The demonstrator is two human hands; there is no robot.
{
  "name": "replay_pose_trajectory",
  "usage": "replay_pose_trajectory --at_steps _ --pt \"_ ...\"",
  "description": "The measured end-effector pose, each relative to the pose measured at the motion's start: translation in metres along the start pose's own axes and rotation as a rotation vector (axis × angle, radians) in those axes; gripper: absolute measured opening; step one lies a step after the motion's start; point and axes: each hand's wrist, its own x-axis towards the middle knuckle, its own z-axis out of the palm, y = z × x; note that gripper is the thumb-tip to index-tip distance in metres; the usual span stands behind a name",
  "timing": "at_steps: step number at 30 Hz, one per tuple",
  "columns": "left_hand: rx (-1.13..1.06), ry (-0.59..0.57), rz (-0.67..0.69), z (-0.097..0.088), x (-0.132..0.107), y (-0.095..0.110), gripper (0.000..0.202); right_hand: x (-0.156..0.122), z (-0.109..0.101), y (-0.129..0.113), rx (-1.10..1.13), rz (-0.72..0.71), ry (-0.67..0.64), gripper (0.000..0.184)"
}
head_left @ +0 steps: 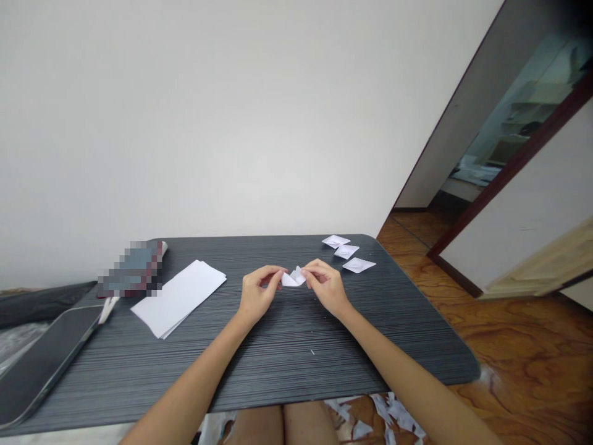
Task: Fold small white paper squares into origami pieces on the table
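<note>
Both my hands pinch a small folded white paper piece (293,279) just above the dark striped table (278,358). My left hand (257,295) grips its left end with curled fingers. From the other side, my right hand (325,283) holds its right end between thumb and fingers. The paper is partly hidden by my fingertips.
A stack of white paper sheets (178,296) lies left of my hands. Three small folded paper shapes (348,251) sit at the table's far right corner. A blurred-out object (132,269) and a dark phone or tablet (44,358) are at the left. Paper scraps (393,417) litter the wooden floor.
</note>
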Motion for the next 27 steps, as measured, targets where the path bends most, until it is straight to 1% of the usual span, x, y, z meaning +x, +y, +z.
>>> replay_pose_trajectory --at_steps 3,6,9,13,17,19,22,25,27 --pt "-0.010 -0.084 -0.005 0.0011 -0.0012 0.0000 0.019 -0.0010 0.0013 -0.0026 -0.099 -0.059 -0.038 0.017" --pt "-0.042 -0.141 -0.044 0.0028 -0.0019 -0.0005 0.019 -0.0019 0.0027 -0.0041 -0.120 -0.083 -0.057 0.017" --pt "-0.100 -0.129 -0.069 0.0045 -0.0019 -0.0009 0.019 -0.0026 0.0044 -0.0041 -0.111 -0.089 -0.036 0.016" --pt "-0.138 -0.091 -0.066 0.0049 -0.0009 -0.0015 0.019 -0.0021 0.0057 -0.0027 -0.059 -0.049 0.012 0.016" --pt "-0.153 -0.037 -0.078 0.0024 0.0010 -0.0021 0.018 -0.0004 0.0049 0.0003 -0.010 -0.032 0.130 0.016" --pt "-0.155 -0.034 -0.075 0.0014 0.0017 -0.0018 0.017 -0.0003 0.0047 0.0014 -0.007 -0.033 0.151 0.016" --pt "-0.192 -0.106 -0.099 0.0015 0.0019 -0.0012 0.018 -0.0017 0.0056 0.0012 -0.045 -0.069 0.110 0.015" --pt "-0.217 -0.212 -0.153 0.0029 0.0012 -0.0022 0.022 -0.0040 0.0069 -0.0008 -0.113 -0.126 0.023 0.013" --pt "-0.197 -0.243 -0.167 0.0034 0.0009 -0.0039 0.020 -0.0051 0.0073 -0.0022 -0.144 -0.155 -0.028 0.012"
